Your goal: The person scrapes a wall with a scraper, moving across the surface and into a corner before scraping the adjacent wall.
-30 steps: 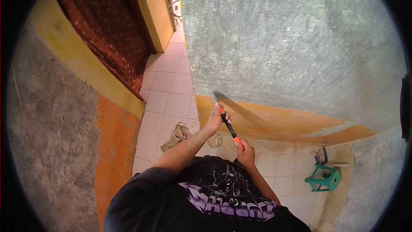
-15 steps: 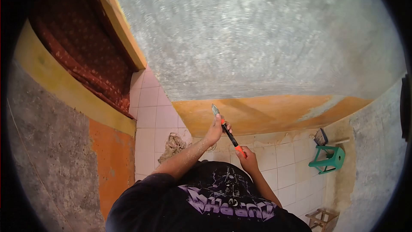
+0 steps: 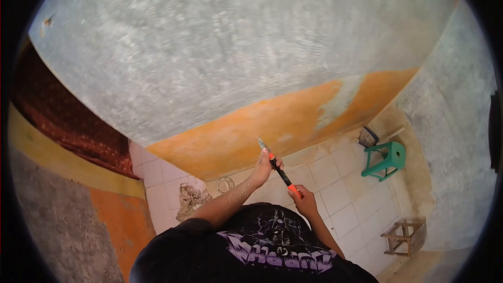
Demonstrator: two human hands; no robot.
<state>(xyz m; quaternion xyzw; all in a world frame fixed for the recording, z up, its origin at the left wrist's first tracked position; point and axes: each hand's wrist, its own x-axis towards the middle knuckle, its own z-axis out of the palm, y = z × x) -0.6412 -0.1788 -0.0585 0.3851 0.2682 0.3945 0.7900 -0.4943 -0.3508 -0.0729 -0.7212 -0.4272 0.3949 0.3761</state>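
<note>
In front of my chest I hold a long-handled scraper (image 3: 281,173) with a black and orange handle and a narrow metal tip, which points up toward the wall. My left hand (image 3: 263,170) is closed around its upper part, just below the metal, with the thumb along it. My right hand (image 3: 305,202) grips the orange lower end. Pale specks cover my left forearm. Beyond the tip stands a wall, with a grey, scraped-looking upper part (image 3: 236,47) and an orange band (image 3: 225,144) below. The tip appears apart from the wall, though the distance is hard to judge.
A green plastic stool (image 3: 385,160) and a dustpan (image 3: 368,137) stand near the right corner. Closer is a small wooden stool (image 3: 406,237). A crumpled cloth (image 3: 191,199) and a round object (image 3: 225,184) lie on the tiled floor. A red curtain (image 3: 68,120) hangs at left.
My view has turned to the right, so the wall looks tilted and more of the right corner and wooden stool shows. Both hands keep their hold on the scraper.
</note>
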